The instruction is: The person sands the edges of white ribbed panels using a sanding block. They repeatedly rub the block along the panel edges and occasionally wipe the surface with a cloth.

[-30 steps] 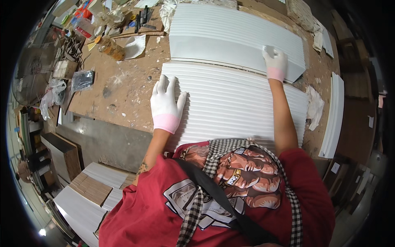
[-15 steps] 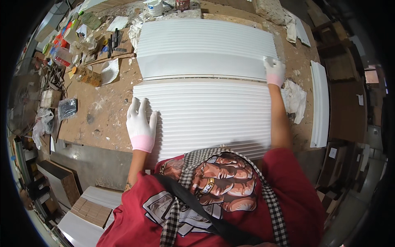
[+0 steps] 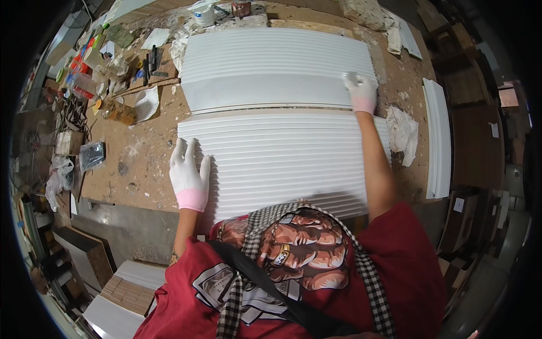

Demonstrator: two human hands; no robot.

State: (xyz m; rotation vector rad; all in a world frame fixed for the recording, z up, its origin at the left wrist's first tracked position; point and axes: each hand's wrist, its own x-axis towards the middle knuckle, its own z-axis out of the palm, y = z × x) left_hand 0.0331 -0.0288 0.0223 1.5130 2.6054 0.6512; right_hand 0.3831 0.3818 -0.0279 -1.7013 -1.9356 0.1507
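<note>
- Brown board worktop (image 3: 127, 161), scuffed and spotted with white: we see two white ribbed panels lying lengthwise along it, one beyond the other.
- The far panel (image 3: 276, 53), toward the worktop's far edge, pairs fine parallel ridges with a smooth, pale grey band along its near side.
- The near panel (image 3: 282, 161), matt white and close-ribbed from end to end, lies toward the worktop's near edge, its lower side partly hidden from us by the wearer's body.
- At the far panel's right end, we find the right hand (image 3: 362, 93) in a white knit glove with pink cuff, fingers curled around a small pale object (image 3: 349, 80); its kind we cannot tell.
- The left hand (image 3: 188, 174), gloved alike, is open and empty, fingers spread along the near panel's left end.
- Near the worktop's right edge, we note a crumpled white cloth (image 3: 403, 135); on that edge, long white grooved strips (image 3: 436, 138).
- Toward the left edge, an orange-lidded clear jar (image 3: 117, 111) lies beside a curled paper sheet (image 3: 147, 103).
</note>
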